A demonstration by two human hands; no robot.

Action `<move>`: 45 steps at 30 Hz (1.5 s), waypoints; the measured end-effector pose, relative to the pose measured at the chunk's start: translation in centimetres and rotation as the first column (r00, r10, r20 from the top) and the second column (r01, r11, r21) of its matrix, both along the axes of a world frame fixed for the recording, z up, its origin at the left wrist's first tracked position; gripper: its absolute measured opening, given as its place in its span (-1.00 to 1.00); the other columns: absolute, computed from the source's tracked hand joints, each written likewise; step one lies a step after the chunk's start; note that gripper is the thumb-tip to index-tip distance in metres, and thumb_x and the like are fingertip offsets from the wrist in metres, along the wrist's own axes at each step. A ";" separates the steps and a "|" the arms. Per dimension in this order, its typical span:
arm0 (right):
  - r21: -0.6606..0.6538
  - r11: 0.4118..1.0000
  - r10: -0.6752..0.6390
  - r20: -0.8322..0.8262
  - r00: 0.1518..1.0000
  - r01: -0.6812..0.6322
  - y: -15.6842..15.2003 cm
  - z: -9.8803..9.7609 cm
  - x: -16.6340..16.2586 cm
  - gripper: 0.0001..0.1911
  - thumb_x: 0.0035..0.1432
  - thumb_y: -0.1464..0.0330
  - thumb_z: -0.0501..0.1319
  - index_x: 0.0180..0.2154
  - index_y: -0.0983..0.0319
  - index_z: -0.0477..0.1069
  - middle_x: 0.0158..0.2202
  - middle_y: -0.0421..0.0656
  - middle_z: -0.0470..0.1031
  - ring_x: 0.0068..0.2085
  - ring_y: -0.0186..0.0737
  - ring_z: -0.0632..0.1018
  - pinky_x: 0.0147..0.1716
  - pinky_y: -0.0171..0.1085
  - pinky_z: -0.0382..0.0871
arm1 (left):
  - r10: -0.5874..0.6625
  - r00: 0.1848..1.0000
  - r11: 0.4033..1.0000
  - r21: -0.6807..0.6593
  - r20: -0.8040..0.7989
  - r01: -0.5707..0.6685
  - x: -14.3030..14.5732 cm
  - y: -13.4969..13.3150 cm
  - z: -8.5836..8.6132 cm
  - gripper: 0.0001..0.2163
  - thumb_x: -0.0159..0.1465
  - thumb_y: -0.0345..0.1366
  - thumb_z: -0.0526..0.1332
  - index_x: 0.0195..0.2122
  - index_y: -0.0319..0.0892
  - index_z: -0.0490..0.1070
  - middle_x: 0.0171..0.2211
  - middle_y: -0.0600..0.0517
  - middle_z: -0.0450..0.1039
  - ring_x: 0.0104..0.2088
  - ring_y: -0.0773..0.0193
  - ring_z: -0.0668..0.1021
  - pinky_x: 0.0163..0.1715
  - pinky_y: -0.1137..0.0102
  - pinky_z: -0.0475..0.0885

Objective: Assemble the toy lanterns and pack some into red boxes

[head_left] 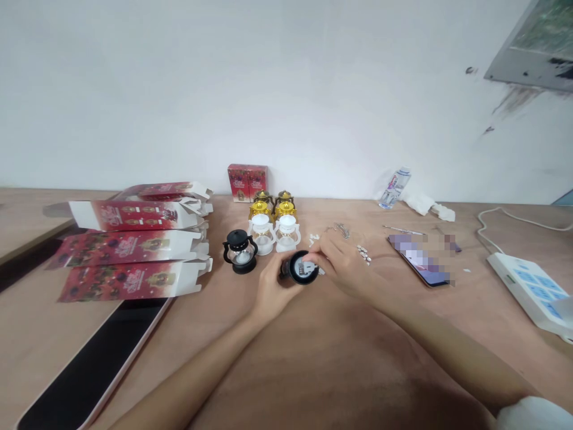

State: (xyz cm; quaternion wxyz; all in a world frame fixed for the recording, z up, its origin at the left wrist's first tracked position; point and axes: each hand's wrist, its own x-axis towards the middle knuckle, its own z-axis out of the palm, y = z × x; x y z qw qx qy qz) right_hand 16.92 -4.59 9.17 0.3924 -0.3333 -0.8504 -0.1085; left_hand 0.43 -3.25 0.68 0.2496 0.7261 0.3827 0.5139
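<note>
My left hand [274, 288] is wrapped round a small black lantern [299, 268], tipped so that its round underside faces me. Inside the black rim a whitish disc with dark marks shows. The fingers of my right hand [339, 263] are pinched together at the right edge of that underside; whether something small is between them I cannot make out. Left of my hands another black lantern [240, 251] stands upright. Just behind are two white lanterns [261, 234], then gold lanterns [260, 210] and bronze-coloured lanterns [285, 196].
Flattened red printed boxes [134, 248] lie at left, above a long dark panel [96, 364]. Two red boxes [248, 182] stand by the wall. To the right are small round batteries [364, 254], a phone [418, 260], a screwdriver [405, 230], a bottle [394, 188], tissue [421, 202] and a power strip [530, 289].
</note>
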 end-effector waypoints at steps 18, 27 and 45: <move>0.003 0.998 0.056 0.008 0.998 -0.056 0.1 -1.7 0.0 -0.76 0.30 0.38 0.03 -0.45 0.21 0.29 -0.52 -0.20 0.40 -0.45 -0.32 0.39 -0.43 -0.34 0.26 | -0.029 0.999 0.999 0.035 -0.025 0.030 0.0 0.0 0.0 -0.60 0.05 -0.33 0.33 -0.06 -0.14 0.33 -0.13 -0.03 0.46 -0.12 0.17 0.51 -0.11 0.30 0.41; 0.049 0.999 -0.018 0.009 1.000 0.018 0.1 -2.2 -0.2 -0.74 0.30 0.44 0.01 -0.46 0.20 0.30 -0.51 -0.18 0.42 -0.45 -0.31 0.39 -0.43 -0.32 0.27 | -0.006 1.000 0.999 0.054 -0.016 0.007 -0.1 0.0 -0.1 -0.56 0.01 -0.44 0.30 -0.05 -0.13 0.35 -0.13 -0.01 0.47 -0.13 0.16 0.51 -0.12 0.30 0.42; -0.123 0.985 0.091 -0.243 0.966 -0.124 -0.6 -4.2 -0.1 -0.84 0.22 0.43 0.09 -0.23 0.23 0.44 -0.06 0.05 0.42 -0.06 -0.16 0.49 -0.07 -0.12 0.42 | 0.035 0.999 0.998 0.061 0.012 -0.035 -0.3 0.0 -0.3 -0.61 0.05 -0.35 0.31 -0.06 -0.17 0.37 -0.15 -0.04 0.48 -0.14 0.14 0.52 -0.15 0.31 0.43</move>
